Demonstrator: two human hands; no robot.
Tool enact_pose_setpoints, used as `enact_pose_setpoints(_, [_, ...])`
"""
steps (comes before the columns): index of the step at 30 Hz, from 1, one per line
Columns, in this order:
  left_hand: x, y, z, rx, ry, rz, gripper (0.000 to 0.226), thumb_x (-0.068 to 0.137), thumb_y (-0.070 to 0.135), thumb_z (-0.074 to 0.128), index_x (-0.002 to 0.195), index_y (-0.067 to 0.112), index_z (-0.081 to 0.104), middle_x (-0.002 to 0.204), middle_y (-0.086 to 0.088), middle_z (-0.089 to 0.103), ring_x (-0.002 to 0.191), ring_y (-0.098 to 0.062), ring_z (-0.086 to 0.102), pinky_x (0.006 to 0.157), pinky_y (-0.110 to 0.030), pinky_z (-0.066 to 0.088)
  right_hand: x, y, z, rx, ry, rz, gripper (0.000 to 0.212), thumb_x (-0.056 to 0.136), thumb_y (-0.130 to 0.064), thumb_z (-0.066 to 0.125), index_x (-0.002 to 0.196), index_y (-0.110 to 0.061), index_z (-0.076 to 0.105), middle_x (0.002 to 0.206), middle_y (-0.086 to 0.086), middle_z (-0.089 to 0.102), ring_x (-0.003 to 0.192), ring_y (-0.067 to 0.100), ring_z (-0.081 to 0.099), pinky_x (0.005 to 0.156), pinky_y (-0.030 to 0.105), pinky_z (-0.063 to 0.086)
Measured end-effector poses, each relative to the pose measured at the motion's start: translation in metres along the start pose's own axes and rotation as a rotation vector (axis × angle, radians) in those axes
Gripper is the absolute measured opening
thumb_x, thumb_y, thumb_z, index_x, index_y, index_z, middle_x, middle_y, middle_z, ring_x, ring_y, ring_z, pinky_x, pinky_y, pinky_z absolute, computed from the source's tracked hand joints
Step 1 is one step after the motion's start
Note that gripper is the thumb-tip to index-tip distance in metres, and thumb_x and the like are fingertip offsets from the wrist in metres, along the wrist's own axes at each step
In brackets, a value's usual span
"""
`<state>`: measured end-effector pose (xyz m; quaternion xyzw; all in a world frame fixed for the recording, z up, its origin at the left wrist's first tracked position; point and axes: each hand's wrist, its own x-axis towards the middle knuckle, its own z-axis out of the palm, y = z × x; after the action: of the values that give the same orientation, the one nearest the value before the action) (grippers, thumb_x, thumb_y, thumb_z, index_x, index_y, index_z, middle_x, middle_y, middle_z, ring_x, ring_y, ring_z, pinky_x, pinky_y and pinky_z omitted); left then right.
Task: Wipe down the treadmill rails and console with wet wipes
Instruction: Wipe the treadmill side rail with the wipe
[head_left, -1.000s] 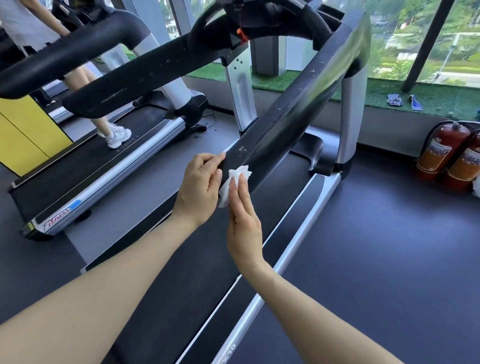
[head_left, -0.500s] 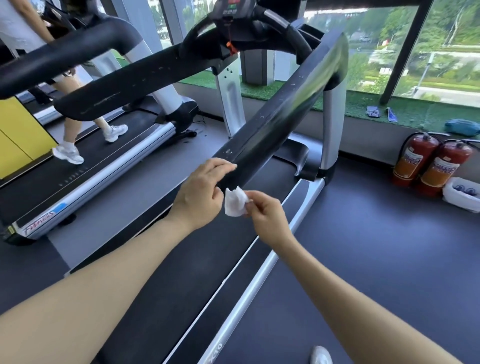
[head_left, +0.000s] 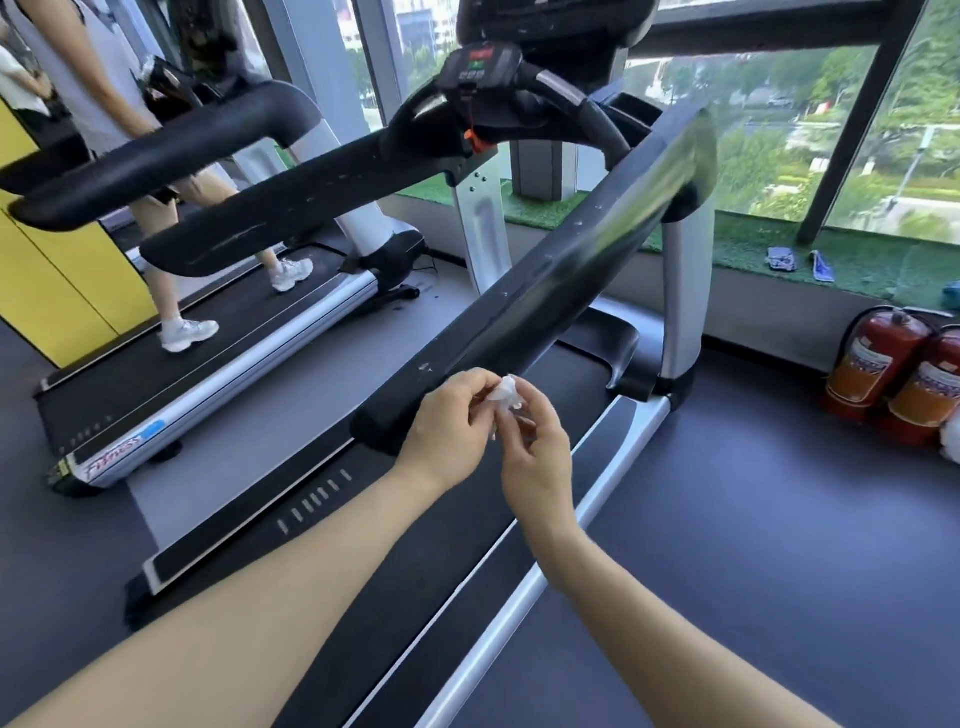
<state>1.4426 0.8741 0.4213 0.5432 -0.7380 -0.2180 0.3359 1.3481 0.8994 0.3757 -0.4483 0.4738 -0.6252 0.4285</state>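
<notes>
We see both hands raised in front of the near end of the right rail (head_left: 561, 275), with a small white wipe (head_left: 503, 396) bunched between them. The left hand (head_left: 447, 431) has its fingers curled in, the tips pinching the crumpled wipe from the left. The right hand (head_left: 537, 457) also curls its fingers onto the wipe from below and right. The wipe looks thin, damp and creased into an irregular wad; it sits just beside the rail's rounded end, and we cannot tell whether it touches it.

The right rail is a long, flat-topped black bar, glossy along its upper length where it reflects the window, duller and speckled with pale spots nearer us. The left rail (head_left: 291, 208) is matte black with scuff marks and white flecks. Both rise to the console (head_left: 480, 65), a dark panel with small buttons and an orange clip hanging under it. Silver posts (head_left: 685, 291) carry the rails. The belt (head_left: 363, 566) is black and finely textured, edged by a brushed silver side strip (head_left: 519, 592).

On the next treadmill (head_left: 208, 353) a person (head_left: 182, 291) in white trainers is walking. Two red extinguishers (head_left: 893, 369) stand at the right by a ledge of green artificial turf (head_left: 779, 249)
</notes>
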Motion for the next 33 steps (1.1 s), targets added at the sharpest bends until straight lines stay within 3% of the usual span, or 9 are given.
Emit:
enact_pose_setpoints(2, [0.007, 0.004, 0.005, -0.038, -0.079, -0.029, 0.018, 0.098, 0.025, 0.049, 0.104, 0.021, 0.066, 0.092, 0.006, 0.069, 0.086, -0.007, 0.063, 0.079, -0.018, 0.05, 0.02, 0.008, -0.004, 0.062, 0.098, 0.082, 0.022, 0.097, -0.016, 0.053, 0.112, -0.025, 0.066, 0.107, 0.001, 0.068, 0.098, 0.013, 0.063, 0.089, 0.026, 0.051])
enact_pose_setpoints(6, [0.013, 0.003, 0.003, 0.068, -0.049, -0.009, 0.028, 0.093, 0.006, 0.051, 0.115, 0.018, 0.064, 0.106, 0.01, 0.063, 0.098, -0.003, 0.058, 0.088, -0.012, 0.044, 0.065, 0.016, -0.013, 0.084, 0.188, 0.177, 0.022, 0.093, -0.01, 0.051, 0.092, -0.018, 0.071, 0.097, -0.004, 0.069, 0.088, 0.007, 0.062, 0.083, 0.022, 0.047])
enact_pose_setpoints(11, [0.013, -0.001, -0.014, 0.263, 0.128, 0.061, 0.03, 0.09, 0.003, 0.052, 0.115, 0.017, 0.062, 0.108, 0.01, 0.057, 0.1, -0.006, 0.057, 0.089, -0.026, 0.047, 0.134, 0.003, -0.01, 0.079, 0.438, 0.192, 0.024, 0.094, -0.013, 0.053, 0.11, -0.018, 0.07, 0.106, -0.008, 0.062, 0.095, 0.005, 0.058, 0.084, 0.009, 0.039])
enact_pose_setpoints(13, [0.01, -0.005, -0.024, 0.354, 0.174, 0.07, 0.031, 0.089, 0.002, 0.052, 0.114, 0.018, 0.061, 0.11, 0.008, 0.056, 0.1, -0.009, 0.056, 0.081, -0.024, 0.045, 0.147, 0.001, -0.003, 0.097, 0.402, 0.175, 0.021, 0.096, -0.012, 0.052, 0.108, -0.012, 0.069, 0.109, -0.008, 0.055, 0.088, 0.0, 0.055, 0.076, 0.0, 0.036])
enact_pose_setpoints(16, [0.0, -0.017, -0.034, 0.468, 0.232, 0.017, 0.032, 0.087, 0.003, 0.054, 0.115, 0.017, 0.061, 0.114, 0.006, 0.053, 0.101, -0.012, 0.052, 0.075, -0.013, 0.032, 0.132, 0.007, 0.02, 0.085, 0.314, 0.11, 0.018, 0.099, -0.013, 0.047, 0.095, -0.008, 0.064, 0.111, -0.011, 0.046, 0.091, 0.002, 0.053, 0.078, 0.004, 0.036])
enact_pose_setpoints(22, [-0.01, -0.037, -0.044, 0.429, 0.293, -0.003, 0.03, 0.088, -0.001, 0.053, 0.113, 0.014, 0.063, 0.111, 0.001, 0.052, 0.102, -0.018, 0.053, 0.08, -0.02, 0.037, 0.069, 0.025, 0.048, -0.046, 0.178, -0.202, 0.026, 0.099, -0.013, 0.048, 0.119, -0.015, 0.065, 0.114, -0.005, 0.044, 0.09, 0.008, 0.051, 0.09, 0.02, 0.043])
enact_pose_setpoints(26, [-0.014, -0.046, -0.047, 0.363, 0.294, 0.015, 0.031, 0.089, 0.0, 0.052, 0.116, 0.011, 0.062, 0.112, 0.0, 0.051, 0.104, -0.018, 0.052, 0.084, -0.019, 0.036, 0.03, 0.028, 0.067, -0.06, 0.117, -0.23, 0.029, 0.099, -0.013, 0.049, 0.124, -0.017, 0.063, 0.109, -0.014, 0.044, 0.085, 0.006, 0.049, 0.081, 0.018, 0.044])
enact_pose_setpoints(29, [-0.019, -0.054, -0.051, 0.233, 0.323, -0.011, 0.032, 0.091, 0.0, 0.049, 0.12, 0.01, 0.061, 0.111, 0.004, 0.046, 0.105, -0.01, 0.048, 0.087, -0.015, 0.038, 0.006, 0.023, 0.082, 0.108, 0.15, -0.105, 0.018, 0.099, -0.015, 0.05, 0.111, -0.014, 0.063, 0.094, -0.029, 0.046, 0.077, -0.002, 0.048, 0.073, 0.011, 0.04])
enact_pose_setpoints(33, [-0.027, -0.066, -0.065, 0.108, 0.321, -0.048, 0.031, 0.092, 0.0, 0.05, 0.12, 0.008, 0.06, 0.111, 0.002, 0.046, 0.099, -0.002, 0.043, 0.088, 0.0, 0.028, -0.027, 0.023, 0.109, 0.059, 0.227, -0.162, 0.021, 0.098, -0.01, 0.051, 0.112, -0.02, 0.063, 0.1, -0.025, 0.044, 0.083, -0.004, 0.049, 0.078, 0.007, 0.038])
